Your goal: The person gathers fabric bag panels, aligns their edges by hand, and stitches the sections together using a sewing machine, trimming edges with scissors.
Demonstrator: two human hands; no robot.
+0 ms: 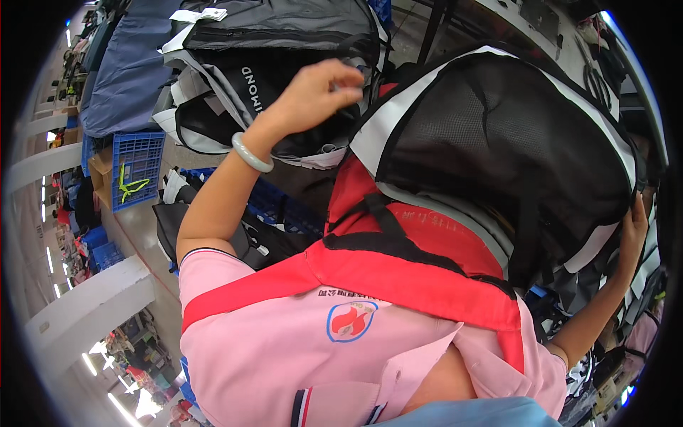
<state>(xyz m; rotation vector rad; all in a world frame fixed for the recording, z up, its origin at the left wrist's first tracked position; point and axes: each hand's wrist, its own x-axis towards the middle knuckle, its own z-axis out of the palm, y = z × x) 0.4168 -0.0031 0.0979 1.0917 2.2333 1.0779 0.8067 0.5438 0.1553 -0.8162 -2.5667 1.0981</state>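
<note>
A large black mesh bag panel with white and grey trim spreads in front of my chest, over my red apron. My right hand is at the panel's right edge, fingers closed on its border; the fingertips are partly hidden. My left hand is raised to the left of the panel, above another bag. Its fingers are bent, the thumb stands apart from them, and nothing shows between. That other black and grey bag, with white lettering and white flaps, lies beneath and beyond my left hand.
A blue plastic crate with a bright yellow-green strap stands at the left, below a draped grey-blue cover. More black and white bag pieces lie in a blue crate by my left elbow. A machine or table stands at the far right.
</note>
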